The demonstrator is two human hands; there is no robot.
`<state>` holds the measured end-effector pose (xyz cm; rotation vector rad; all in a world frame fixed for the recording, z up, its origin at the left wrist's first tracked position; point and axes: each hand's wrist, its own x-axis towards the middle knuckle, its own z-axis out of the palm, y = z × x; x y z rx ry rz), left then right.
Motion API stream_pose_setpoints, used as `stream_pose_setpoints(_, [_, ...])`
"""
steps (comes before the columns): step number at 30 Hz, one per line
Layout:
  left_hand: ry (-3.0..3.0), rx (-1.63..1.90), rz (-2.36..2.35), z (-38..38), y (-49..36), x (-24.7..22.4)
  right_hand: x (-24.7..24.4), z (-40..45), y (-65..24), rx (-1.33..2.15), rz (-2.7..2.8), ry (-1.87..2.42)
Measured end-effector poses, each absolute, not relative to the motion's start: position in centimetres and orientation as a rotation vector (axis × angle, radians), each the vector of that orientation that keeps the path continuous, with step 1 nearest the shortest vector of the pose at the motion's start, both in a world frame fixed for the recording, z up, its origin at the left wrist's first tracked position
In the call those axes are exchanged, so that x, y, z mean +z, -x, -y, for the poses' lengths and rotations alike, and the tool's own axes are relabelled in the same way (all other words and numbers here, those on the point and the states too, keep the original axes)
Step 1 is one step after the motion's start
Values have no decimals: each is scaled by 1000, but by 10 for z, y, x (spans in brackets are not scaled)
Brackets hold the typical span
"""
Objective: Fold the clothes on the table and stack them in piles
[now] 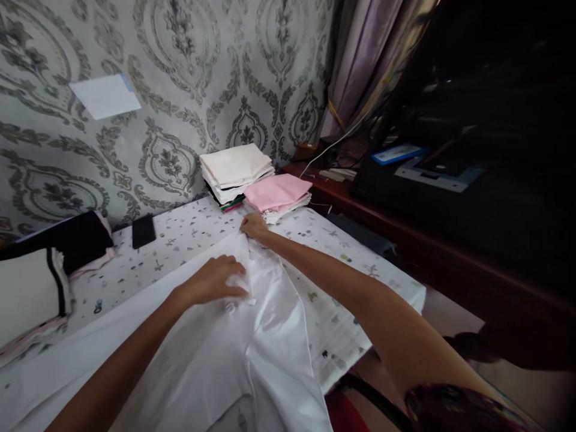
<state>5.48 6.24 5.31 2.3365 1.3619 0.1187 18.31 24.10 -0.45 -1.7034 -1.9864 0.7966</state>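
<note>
A large shiny white cloth [211, 354] spreads over the table and hangs past its front edge. My left hand [215, 279] is closed on a bunched fold of this cloth near its middle, thumb and fingers pinching it. Farther away, my right hand [254, 225] grips the cloth's far corner with curled fingers. Just beyond that hand lies a stack of folded fabric with a pink cloth [278, 191] on top.
Behind the pink cloth stands a pile of folded cream and white fabric [236, 165]. A black phone [143, 231] lies near the wall. Folded black fabric [85, 240] and cream fabric [27, 291] are at left. A dark wooden cabinet [382, 222] borders the right side.
</note>
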Motion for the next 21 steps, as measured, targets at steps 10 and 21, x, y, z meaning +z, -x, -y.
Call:
stream_pose_setpoints(10, [-2571,-220,-1369,2,-56,63,-6,-239,-188,882,2025,1593])
stream_pose_setpoints(21, [-2507,-53,-1431,13,-49,47,12,-191,-202,393,2471,1108])
